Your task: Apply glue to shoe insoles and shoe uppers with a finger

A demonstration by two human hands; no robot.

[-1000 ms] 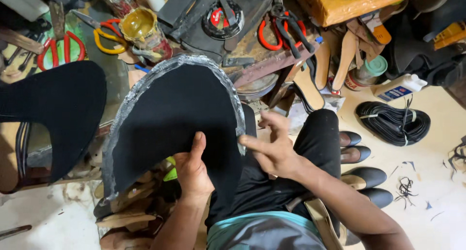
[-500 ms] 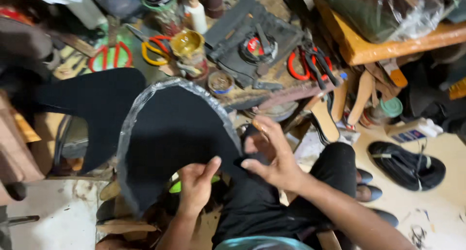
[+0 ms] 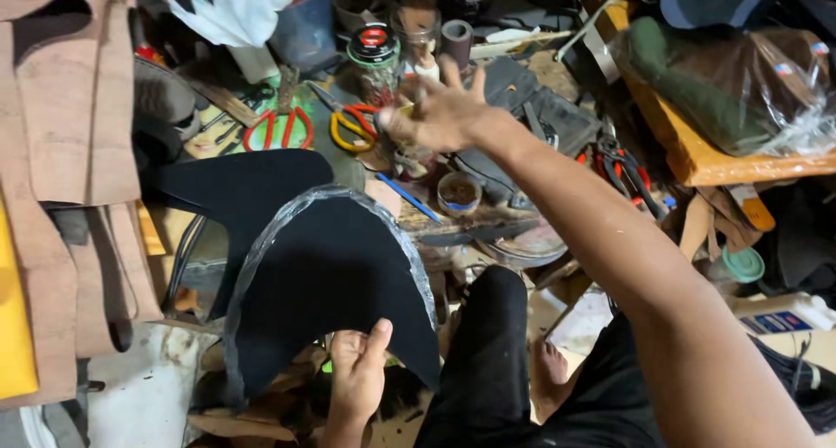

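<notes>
My left hand [image 3: 357, 374] pinches the lower edge of a black curved sheet [image 3: 326, 282] with a clear plastic film along its rim, holding it over my lap. My right hand [image 3: 435, 108] is stretched far out over the cluttered workbench, fingers spread, hovering above a yellow tin and small jars near the yellow-handled scissors [image 3: 353, 126]. The right hand is blurred; whether it touches anything I cannot tell. A second black sheet [image 3: 235, 187] lies flat just behind the held one.
Red-handled scissors [image 3: 279, 130] lie on the green mat. Brown leather pieces [image 3: 78, 152] hang at left. A small round tin [image 3: 459, 191], a blue pen [image 3: 409, 197], pliers [image 3: 623, 165] and a wooden bench with a plastic bag [image 3: 723, 91] crowd the right.
My right hand left the black sheet and reached forward over the bench. My left hand keeps its hold on the sheet's lower edge. The camera view tilted up toward the bench.
</notes>
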